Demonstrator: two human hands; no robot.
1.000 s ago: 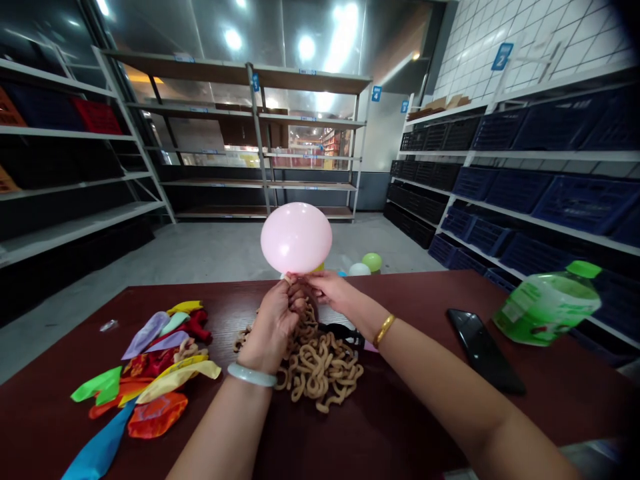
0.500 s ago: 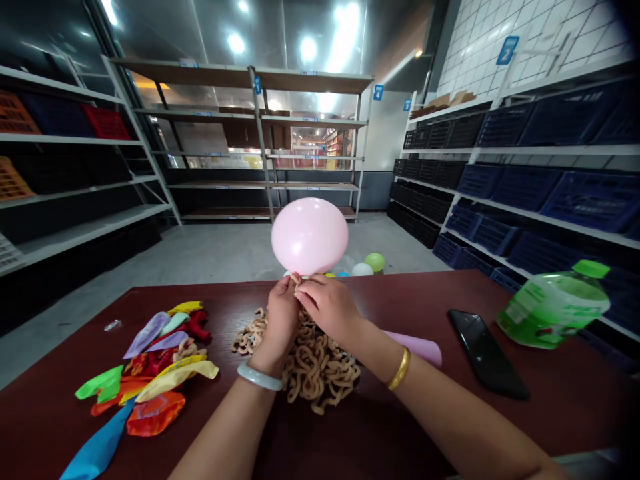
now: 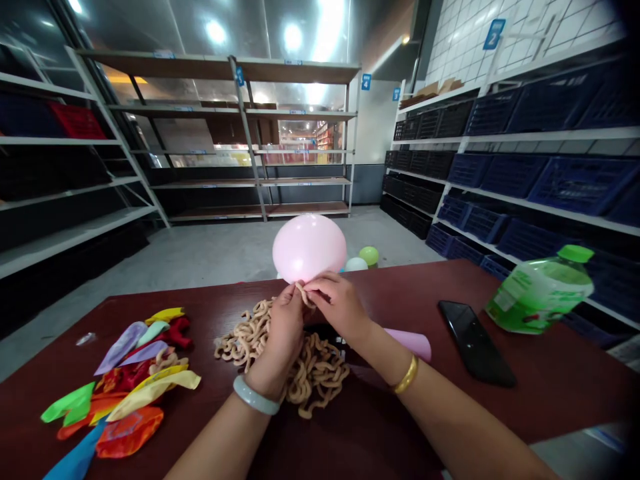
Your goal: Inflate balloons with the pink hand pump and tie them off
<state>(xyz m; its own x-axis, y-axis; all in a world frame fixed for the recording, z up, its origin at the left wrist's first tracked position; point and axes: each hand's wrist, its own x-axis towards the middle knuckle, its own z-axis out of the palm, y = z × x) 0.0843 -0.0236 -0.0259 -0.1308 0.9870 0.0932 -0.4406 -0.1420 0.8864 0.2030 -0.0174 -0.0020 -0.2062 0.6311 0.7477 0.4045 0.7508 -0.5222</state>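
An inflated pink balloon [image 3: 309, 248] stands above the table's far edge, its neck end down at my fingers. My left hand [image 3: 286, 327] is closed in a pinch on the balloon's neck, which the fingers mostly hide. Close beside it, my right hand [image 3: 339, 303] pinches a tan cord-like band [image 3: 303, 294] at the neck. Whether the band goes around the neck or lies beside it, I cannot tell. Below both hands lies a heap of similar tan bands [image 3: 320, 373], partly covered by my left hand and wrist.
Uninflated coloured balloons [image 3: 135, 380] lie on the dark red table [image 3: 390, 427] at left. On the right are a lilac cylinder [image 3: 411, 343], a black phone [image 3: 475, 343] and a green-capped bottle [image 3: 543, 293]. Beyond the table, a green balloon [image 3: 369, 255] and shelves [image 3: 300, 115] are visible.
The pink balloon and both hands sit slightly lower in view. My right fingers have drawn a little away from the left, and the tan band shows more between them. The view has shifted slightly.
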